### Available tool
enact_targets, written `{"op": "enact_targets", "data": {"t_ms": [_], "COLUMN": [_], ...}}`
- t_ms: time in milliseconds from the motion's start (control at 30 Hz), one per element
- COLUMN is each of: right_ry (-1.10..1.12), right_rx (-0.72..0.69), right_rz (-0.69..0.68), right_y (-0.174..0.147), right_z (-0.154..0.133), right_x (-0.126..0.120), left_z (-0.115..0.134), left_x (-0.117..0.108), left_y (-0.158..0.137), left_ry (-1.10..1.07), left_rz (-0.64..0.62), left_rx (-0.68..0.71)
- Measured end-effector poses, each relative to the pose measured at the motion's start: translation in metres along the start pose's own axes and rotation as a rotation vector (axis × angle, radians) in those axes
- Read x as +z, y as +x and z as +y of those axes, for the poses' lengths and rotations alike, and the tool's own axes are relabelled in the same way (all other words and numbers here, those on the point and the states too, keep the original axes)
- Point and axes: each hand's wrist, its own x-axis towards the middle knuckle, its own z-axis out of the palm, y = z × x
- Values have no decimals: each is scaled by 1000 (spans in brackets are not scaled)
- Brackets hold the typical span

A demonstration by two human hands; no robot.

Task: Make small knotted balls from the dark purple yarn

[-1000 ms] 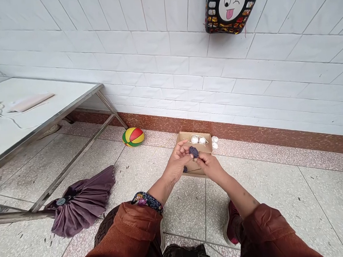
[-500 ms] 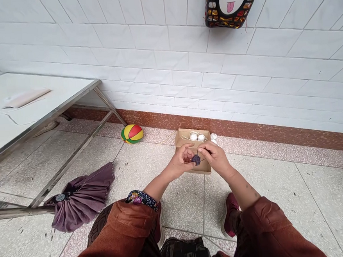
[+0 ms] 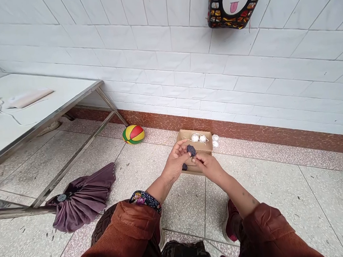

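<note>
A small ball of dark purple-grey yarn (image 3: 191, 150) is held between the thumb and fingers of my left hand (image 3: 175, 161). Close under the ball, my right hand (image 3: 208, 166) pinches with thumb and forefinger at its yarn; the strand itself is too fine to make out well. Both hands are above an open cardboard box (image 3: 209, 146). White yarn balls (image 3: 195, 137) with loose pale strands lie in the box's far part. A second dark ball (image 3: 184, 166) shows near its front, partly hidden by my left hand.
More white balls (image 3: 215, 138) lie on the floor right of the box. A striped ball (image 3: 133, 134) rests by the wall, and a folded purple umbrella (image 3: 85, 199) lies near the table (image 3: 78, 96). A black basket (image 3: 234, 22) hangs on the tiled wall.
The dark ball has risen slightly and turned in my left hand. My right hand has moved left and down, its fingertips now just under the ball. The second dark ball has come into view.
</note>
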Motion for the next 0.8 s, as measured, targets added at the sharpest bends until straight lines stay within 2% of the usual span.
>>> {"op": "enact_targets", "data": {"t_ms": [100,167,333,433,567,667,800], "right_ry": [4,31,79,56,71,123,116], "right_rx": [-115,-177,-208,-184,-109,-13,68], "right_rz": [-120,-135,98,197,246,229,147], "right_y": [-3,-4,-1,4,8,8,7], "right_z": [-8,-15,-23,-18,-9,-7,-3], "right_x": [-2,-8,-31,-39,-36,-29,-19], "left_z": [-2,-2,-1,-2,1,5,5], "left_x": [-1,-1,3,6,9,10,8], "left_y": [2,2,-1,-4,-8,-10,-10], "left_ry": [125,204,254,215,116,36,0], "left_rz": [50,66,-35,-183,-358,-347,-222], "left_rx": [8,15,8,-32,-52,-76,-94]}}
